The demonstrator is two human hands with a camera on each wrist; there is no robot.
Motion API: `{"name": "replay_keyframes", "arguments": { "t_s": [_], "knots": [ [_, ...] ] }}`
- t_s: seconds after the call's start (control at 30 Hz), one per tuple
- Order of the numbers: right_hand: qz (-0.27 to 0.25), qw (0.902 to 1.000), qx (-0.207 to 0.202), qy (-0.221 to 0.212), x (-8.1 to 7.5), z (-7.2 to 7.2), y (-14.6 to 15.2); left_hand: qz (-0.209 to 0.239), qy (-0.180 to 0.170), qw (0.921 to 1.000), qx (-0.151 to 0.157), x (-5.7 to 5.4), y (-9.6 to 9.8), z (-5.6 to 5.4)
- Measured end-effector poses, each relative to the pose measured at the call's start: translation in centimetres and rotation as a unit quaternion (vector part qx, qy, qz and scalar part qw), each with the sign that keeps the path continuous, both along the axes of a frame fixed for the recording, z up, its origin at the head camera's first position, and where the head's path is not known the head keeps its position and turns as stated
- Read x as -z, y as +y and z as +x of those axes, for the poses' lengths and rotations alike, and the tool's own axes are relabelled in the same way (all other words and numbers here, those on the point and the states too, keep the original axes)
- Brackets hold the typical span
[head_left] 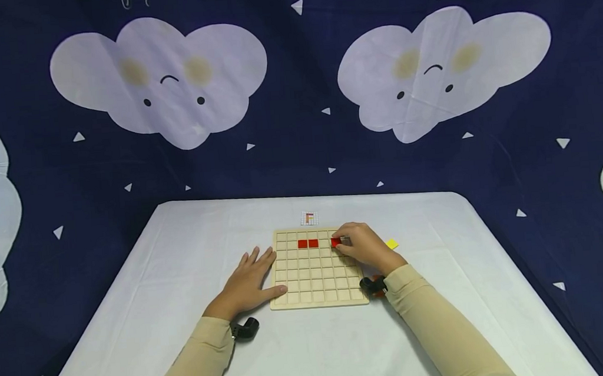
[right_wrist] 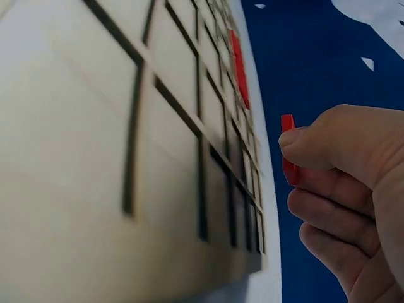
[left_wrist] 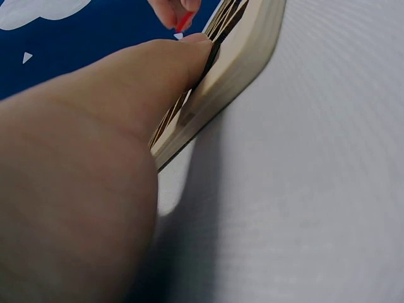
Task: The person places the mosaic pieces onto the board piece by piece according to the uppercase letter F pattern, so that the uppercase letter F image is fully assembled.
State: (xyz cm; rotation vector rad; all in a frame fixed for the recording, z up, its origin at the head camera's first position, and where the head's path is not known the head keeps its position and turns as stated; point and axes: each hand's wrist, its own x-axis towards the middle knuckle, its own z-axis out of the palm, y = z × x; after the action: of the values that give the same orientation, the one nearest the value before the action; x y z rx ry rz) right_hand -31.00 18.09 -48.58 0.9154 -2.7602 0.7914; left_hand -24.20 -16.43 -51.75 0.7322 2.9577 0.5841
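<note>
A pale wooden grid board (head_left: 316, 282) lies on the white table. Two red square tiles, one (head_left: 303, 244) and its neighbour (head_left: 313, 243), sit side by side in its upper rows. My right hand (head_left: 361, 245) pinches another red tile (right_wrist: 288, 172) between thumb and fingers, held over the board's upper right in the head view. In the right wrist view that tile is seen nearly edge-on, raised off the grid. My left hand (head_left: 246, 284) lies with fingers spread at the board's left edge, its thumb (left_wrist: 183, 60) resting on the lower left corner.
A small card with a coloured grid pattern (head_left: 310, 218) lies just beyond the board. To the right, a yellow piece (head_left: 392, 244) shows beside my right wrist. Something orange (head_left: 380, 291) is partly hidden under the right wrist camera. A dark blue cloud-patterned cloth (head_left: 299, 158) stands behind the table.
</note>
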Motion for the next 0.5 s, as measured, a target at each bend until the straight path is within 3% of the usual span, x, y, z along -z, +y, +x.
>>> {"name": "replay_keyframes", "arguments": {
  "t_s": [0.5],
  "knots": [
    [0.009,0.9994,-0.016,-0.031,1.0,-1.8,-2.7,-0.013,-0.004,0.9999,-0.003,0.0,-0.1,0.0]
  ]
}}
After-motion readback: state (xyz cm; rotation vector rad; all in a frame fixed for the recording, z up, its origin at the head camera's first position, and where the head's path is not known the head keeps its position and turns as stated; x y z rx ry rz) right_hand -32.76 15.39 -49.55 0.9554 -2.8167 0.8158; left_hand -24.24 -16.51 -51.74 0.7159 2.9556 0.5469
